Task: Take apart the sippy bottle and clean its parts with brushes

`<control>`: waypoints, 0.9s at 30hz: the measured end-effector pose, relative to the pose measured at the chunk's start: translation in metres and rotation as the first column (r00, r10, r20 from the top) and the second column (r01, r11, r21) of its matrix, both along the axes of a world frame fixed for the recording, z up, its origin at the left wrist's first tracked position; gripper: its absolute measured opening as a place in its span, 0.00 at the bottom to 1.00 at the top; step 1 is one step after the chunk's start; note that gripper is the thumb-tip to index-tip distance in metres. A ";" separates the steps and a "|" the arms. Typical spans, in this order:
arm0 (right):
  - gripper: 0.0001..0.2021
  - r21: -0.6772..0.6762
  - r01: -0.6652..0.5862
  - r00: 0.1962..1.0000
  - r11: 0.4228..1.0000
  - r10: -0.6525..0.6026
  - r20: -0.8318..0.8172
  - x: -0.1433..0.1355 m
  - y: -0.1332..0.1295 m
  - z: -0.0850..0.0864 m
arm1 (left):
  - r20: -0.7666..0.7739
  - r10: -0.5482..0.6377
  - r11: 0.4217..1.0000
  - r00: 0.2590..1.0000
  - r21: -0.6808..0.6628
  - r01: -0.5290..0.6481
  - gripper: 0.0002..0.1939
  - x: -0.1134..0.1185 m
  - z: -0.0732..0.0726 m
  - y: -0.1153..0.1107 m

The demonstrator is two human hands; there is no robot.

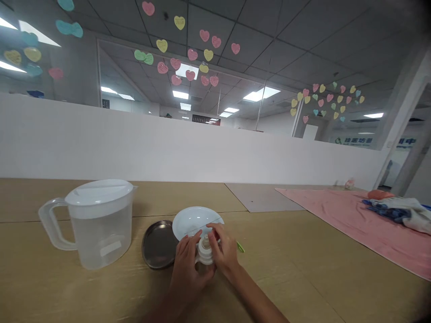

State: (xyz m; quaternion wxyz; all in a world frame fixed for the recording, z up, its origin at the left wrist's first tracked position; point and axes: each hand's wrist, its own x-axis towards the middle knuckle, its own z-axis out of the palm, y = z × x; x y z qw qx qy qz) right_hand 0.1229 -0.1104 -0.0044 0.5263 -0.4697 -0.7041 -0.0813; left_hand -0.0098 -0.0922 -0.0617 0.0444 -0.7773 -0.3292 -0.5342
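A small baby bottle [205, 255] with a white collar and a pale tip stands upright between my hands, low in the middle of the view. Around its left side and base curls my left hand [189, 265], closed on it. My right hand [225, 249] is on the bottle's other side, with its thumb and fingers bent at the collar and tip. Just behind them is a white bowl [191, 218], its near part covered by my fingers. To the left, beside the bowl, lies a dark oval metal tray [158, 246].
A translucent lidded pitcher [103, 233] stands at the left. Something small and green [240, 247] lies right of my right hand. A pink cloth [340, 215] with folded fabrics [400, 211] covers the right side. A low white wall [175, 152] runs behind the table.
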 end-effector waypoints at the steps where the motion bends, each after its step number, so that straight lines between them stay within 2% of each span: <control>1: 0.19 0.014 -0.045 0.998 0.999 0.044 0.035 -0.003 -0.001 0.000 | -0.001 -0.007 1.000 1.000 0.018 0.007 0.35 -0.001 0.000 0.001; 4: 0.18 0.012 -0.131 0.989 0.991 0.130 0.074 -0.003 -0.001 -0.003 | -0.007 -0.041 0.998 0.999 0.053 0.041 0.34 -0.001 0.002 0.003; 7: 0.21 -0.007 -0.143 0.986 0.990 0.142 -0.085 0.003 0.004 -0.005 | 0.000 -0.066 0.998 0.998 0.012 0.066 0.36 0.001 0.004 0.002; 9: 0.22 0.028 -0.130 0.968 0.991 0.133 -0.215 0.008 0.008 -0.005 | 0.005 -0.086 0.996 0.996 -0.038 0.086 0.37 0.003 0.005 0.000; 12: 0.18 0.097 -0.088 0.941 0.991 0.115 -0.319 0.014 0.011 -0.006 | 0.008 -0.128 0.990 0.992 -0.054 0.129 0.36 0.004 0.005 0.000; 15: 0.13 0.041 -0.095 0.910 0.995 0.103 -0.401 0.014 0.014 -0.011 | 0.003 -0.148 0.987 0.989 -0.056 0.148 0.34 0.004 0.002 0.001; 18: 0.13 -0.013 -0.138 0.792 0.990 0.102 -0.602 0.009 0.017 -0.014 | -0.007 -0.144 0.988 0.990 -0.054 0.143 0.33 0.004 -0.001 0.004; 21: 0.17 0.004 -0.120 0.589 0.993 0.074 -0.805 0.011 0.022 -0.010 | -0.014 -0.129 0.990 0.992 -0.066 0.127 0.32 0.003 -0.003 0.004; 23: 0.18 -0.014 -0.098 0.476 0.995 0.035 -0.879 0.017 0.026 -0.006 | -0.014 -0.125 0.990 0.992 -0.069 0.124 0.31 0.002 -0.004 0.004; 25: 0.18 -0.051 -0.123 0.456 0.991 0.011 -0.890 0.022 0.029 -0.003 | -0.018 -0.128 0.989 0.992 -0.071 0.126 0.30 0.001 -0.004 0.004; 27: 0.20 -0.088 -0.180 0.509 0.980 0.016 -0.861 0.021 0.029 -0.002 | -0.021 -0.133 0.989 0.991 -0.062 0.132 0.29 0.001 -0.004 0.004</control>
